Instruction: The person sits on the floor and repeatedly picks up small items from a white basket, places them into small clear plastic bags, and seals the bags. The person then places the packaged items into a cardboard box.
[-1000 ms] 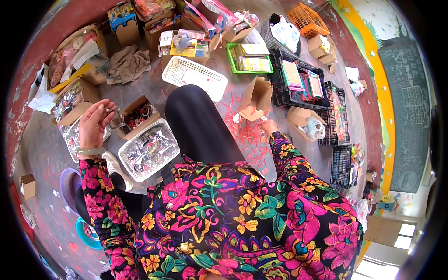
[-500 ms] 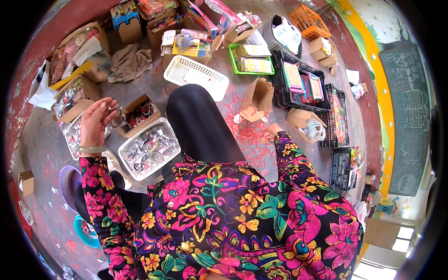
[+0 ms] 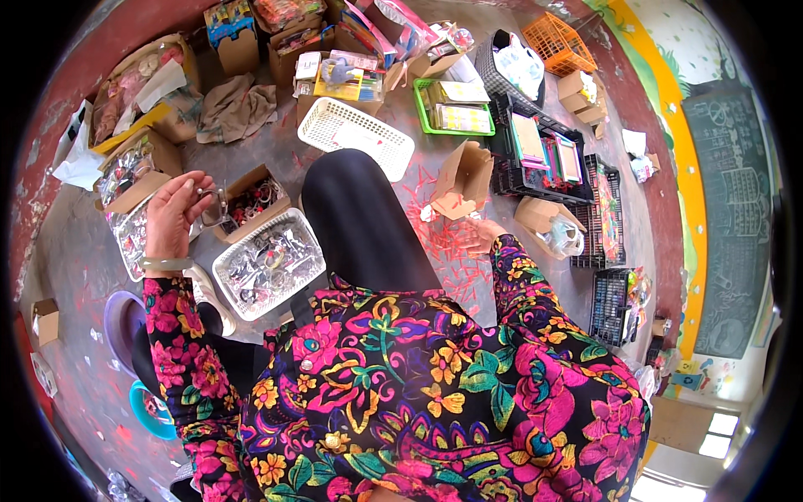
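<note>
My left hand (image 3: 171, 216) is raised over the floor at the left, fingers closed on a small shiny clear-wrapped item (image 3: 211, 205). Just below it stand a white tray (image 3: 224, 266) of similar shiny packets and an open brown box (image 3: 251, 180) of dark and red bits. My right hand (image 3: 479, 236) rests low on the floor among scattered red pieces (image 3: 443, 247), next to a small open cardboard box (image 3: 465, 171). Whether its fingers pinch anything is too small to tell. My dark-clad knee (image 3: 355, 213) lies between the two hands.
A white slotted basket (image 3: 355, 134), a green tray (image 3: 456, 105), black crates (image 3: 544, 155) of colourful goods and an orange basket (image 3: 560, 38) lie ahead. More cardboard boxes (image 3: 134, 84) and a cloth (image 3: 238, 105) sit far left. A red wall curves along the left.
</note>
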